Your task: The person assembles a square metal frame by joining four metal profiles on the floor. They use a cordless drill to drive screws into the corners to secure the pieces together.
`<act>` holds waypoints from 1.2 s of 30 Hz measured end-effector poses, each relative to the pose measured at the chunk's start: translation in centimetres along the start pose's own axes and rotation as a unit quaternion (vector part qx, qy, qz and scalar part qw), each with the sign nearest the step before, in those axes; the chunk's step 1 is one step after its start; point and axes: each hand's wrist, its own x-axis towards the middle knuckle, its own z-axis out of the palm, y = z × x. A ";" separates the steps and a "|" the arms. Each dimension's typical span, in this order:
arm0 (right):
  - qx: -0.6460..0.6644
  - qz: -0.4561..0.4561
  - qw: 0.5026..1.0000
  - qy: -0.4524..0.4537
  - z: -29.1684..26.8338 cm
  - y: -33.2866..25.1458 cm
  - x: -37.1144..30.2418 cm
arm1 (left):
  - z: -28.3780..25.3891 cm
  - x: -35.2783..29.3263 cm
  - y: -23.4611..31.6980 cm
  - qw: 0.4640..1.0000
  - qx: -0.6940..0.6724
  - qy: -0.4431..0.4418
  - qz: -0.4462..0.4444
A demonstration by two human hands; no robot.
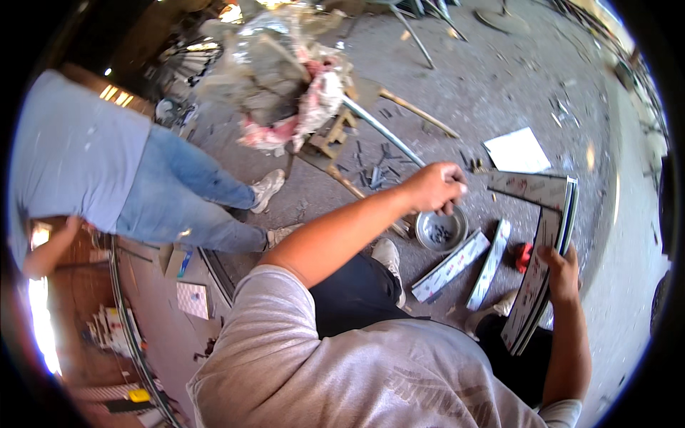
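Steadying the frame (547,232) firmly matters, I judge: the right hand (561,271) wraps its near leg, right of the bowl (426,234); the left hand (435,189) half-curls near the bowl, contents unclear.

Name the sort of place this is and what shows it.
Probably a workshop or building site: scraps litter the floor, a bowl holds small dark pieces, and the right hand grips an L-shaped frame.
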 end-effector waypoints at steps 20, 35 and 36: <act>0.027 -0.150 0.986 0.071 -2.8 -3.3 -6.4 | -2.5 -7.4 2.1 0.946 0.172 0.237 0.138; -0.114 0.102 0.988 -0.008 -7.1 -2.4 18.7 | -15.4 -22.8 -39.6 0.840 0.247 -0.108 -0.471; -0.176 0.108 0.978 -0.025 -6.2 -1.1 21.7 | -13.7 -23.9 -40.4 0.835 0.242 -0.097 -0.485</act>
